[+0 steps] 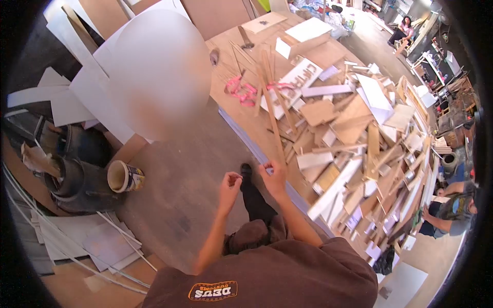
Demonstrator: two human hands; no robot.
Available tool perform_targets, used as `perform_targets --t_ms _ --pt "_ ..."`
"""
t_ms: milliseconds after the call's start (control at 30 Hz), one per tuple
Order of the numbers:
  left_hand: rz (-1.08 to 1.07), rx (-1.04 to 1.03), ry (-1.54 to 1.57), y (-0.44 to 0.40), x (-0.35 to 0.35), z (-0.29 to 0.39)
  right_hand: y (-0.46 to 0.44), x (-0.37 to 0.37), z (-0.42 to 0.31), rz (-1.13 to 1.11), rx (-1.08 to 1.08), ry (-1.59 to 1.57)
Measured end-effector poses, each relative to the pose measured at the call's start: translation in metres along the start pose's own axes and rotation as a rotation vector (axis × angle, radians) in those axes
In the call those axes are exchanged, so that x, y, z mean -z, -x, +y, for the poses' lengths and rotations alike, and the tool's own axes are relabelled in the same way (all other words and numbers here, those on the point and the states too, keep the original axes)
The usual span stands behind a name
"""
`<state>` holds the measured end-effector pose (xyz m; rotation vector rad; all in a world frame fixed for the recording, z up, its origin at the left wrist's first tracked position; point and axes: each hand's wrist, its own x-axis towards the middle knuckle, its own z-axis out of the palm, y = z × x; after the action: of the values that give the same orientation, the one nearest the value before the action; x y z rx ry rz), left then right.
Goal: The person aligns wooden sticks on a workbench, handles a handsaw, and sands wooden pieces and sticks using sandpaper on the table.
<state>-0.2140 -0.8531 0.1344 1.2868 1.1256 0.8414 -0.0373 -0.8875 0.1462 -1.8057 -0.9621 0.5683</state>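
Observation:
My left hand (230, 186) is raised in front of my body, its fingers curled together; whether something small is between them I cannot make out. To its right my right hand (272, 176) is held up near the table edge, fingers bent and partly pinched, with any held thing too small to tell. The two hands are apart. Beyond my right hand a long wooden strip (271, 115) lies on the wooden table (226, 66), with a pink ribbon (241, 92) farther up. A heap of wood offcuts (354, 128) covers much of the table.
A bucket (125, 176) stands on the floor at left, beside dark bins (77, 177). White panels (87, 92) lean behind them; a blurred patch hides part. A person (452, 210) is at the far right, another person (403, 32) sits at the back.

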Motion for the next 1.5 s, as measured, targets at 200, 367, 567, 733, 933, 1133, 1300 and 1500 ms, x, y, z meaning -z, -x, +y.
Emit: perform_targets --t_ms 200,367,567,733,933,1133,1300,1500 --pt "-0.01 0.19 -0.133 -0.136 0.037 -0.021 -0.107 -0.101 0.029 0.016 -0.26 0.018" --pt "-0.126 0.03 -0.248 -0.26 0.061 -0.007 -0.214 -0.131 0.036 0.099 -0.127 0.302" --pt "-0.205 0.064 -0.211 -0.389 0.076 0.005 -0.317 -0.155 0.031 0.105 -0.04 0.376" --pt "-0.44 0.035 -0.389 -0.515 0.077 0.003 -0.386 -0.196 0.029 0.093 -0.18 0.375" --pt "-0.634 -0.091 -0.439 -0.647 0.056 0.022 -0.482 -0.243 0.019 0.184 -0.305 0.489" --pt "-0.789 -0.113 -0.509 -0.711 0.06 0.038 -0.519 -0.281 0.018 0.072 -0.54 0.688" --pt "-0.754 -0.364 -0.713 -0.76 0.061 0.041 -0.501 -0.285 0.003 0.326 -0.642 0.369" --pt "-0.669 -0.543 -0.873 -0.787 0.043 0.054 -0.459 -0.271 -0.004 0.568 -0.618 0.241"
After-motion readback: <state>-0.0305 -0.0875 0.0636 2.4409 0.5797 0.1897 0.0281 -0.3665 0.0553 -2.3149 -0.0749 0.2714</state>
